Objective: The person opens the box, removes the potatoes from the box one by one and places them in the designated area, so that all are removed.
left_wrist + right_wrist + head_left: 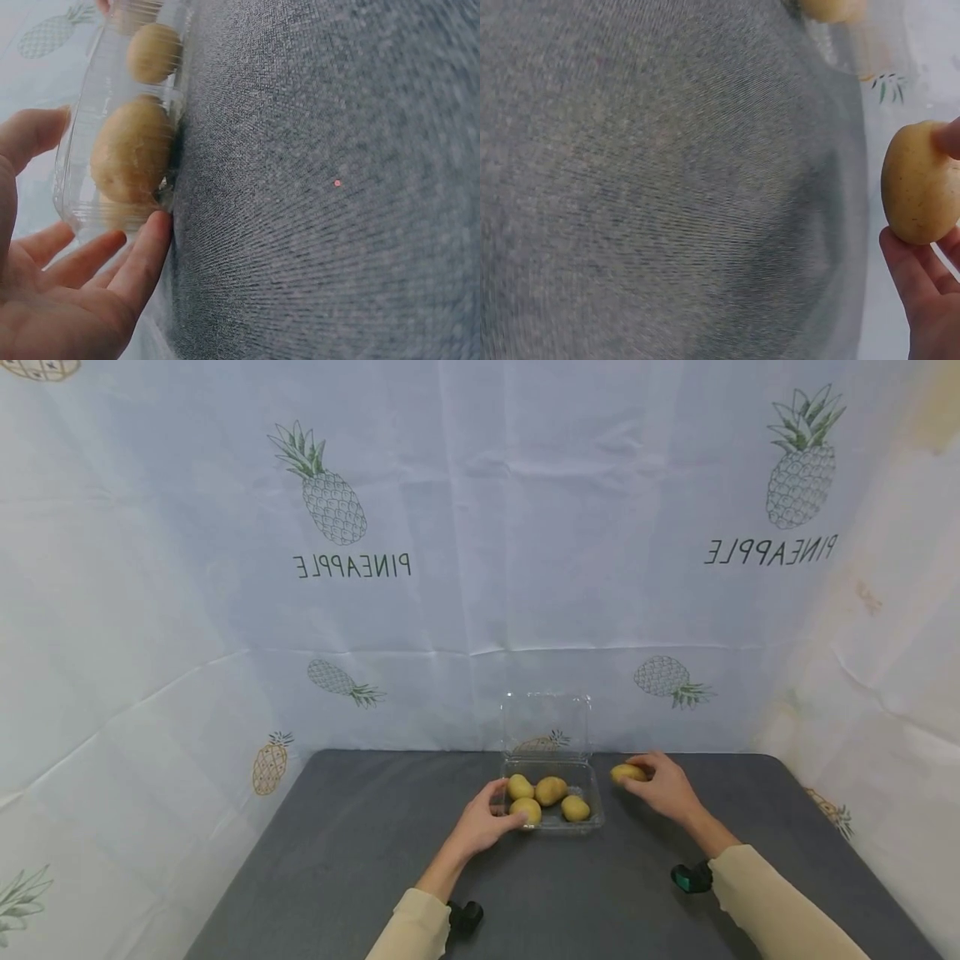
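A clear plastic clamshell container stands toward the back of the table, its hinged lid raised upright. Several yellow potatoes lie in its base. My left hand is at the container's left front corner, fingers spread and fairly straight along the wall, thumb at the rim. In the left wrist view a large potato shows through the plastic beside those fingertips. Just right of the container, my right hand holds another potato, pinched between thumb and fingertips.
The dark grey table ends at the back and sides against a pale hanging cloth printed with pineapples. Behind the container, its raised lid is close to that cloth. Black wrist devices sit under both forearms.
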Action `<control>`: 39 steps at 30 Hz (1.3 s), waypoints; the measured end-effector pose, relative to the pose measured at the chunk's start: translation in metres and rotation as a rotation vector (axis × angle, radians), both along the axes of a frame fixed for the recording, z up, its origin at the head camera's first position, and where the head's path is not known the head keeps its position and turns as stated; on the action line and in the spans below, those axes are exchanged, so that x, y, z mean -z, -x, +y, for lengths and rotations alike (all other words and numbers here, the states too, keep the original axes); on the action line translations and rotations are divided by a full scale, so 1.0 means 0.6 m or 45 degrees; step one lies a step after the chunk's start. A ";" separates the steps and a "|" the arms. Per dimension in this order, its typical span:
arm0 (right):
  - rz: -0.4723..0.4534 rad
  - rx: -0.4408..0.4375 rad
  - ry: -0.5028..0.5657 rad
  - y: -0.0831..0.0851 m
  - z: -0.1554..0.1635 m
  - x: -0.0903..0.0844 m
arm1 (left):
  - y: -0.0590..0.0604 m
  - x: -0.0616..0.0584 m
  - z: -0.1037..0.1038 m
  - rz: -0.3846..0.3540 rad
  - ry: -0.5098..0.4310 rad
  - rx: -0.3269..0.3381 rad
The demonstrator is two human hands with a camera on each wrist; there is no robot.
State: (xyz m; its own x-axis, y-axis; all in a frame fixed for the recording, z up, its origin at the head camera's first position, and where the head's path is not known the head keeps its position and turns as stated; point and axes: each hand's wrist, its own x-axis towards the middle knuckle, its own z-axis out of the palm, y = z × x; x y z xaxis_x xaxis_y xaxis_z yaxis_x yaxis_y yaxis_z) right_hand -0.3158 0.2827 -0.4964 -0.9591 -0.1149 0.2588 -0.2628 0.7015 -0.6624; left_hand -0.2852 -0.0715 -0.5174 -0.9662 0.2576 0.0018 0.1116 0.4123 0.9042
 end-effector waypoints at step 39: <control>-0.045 -0.093 -0.058 0.000 0.010 0.026 | -0.003 -0.004 0.003 -0.023 -0.015 -0.017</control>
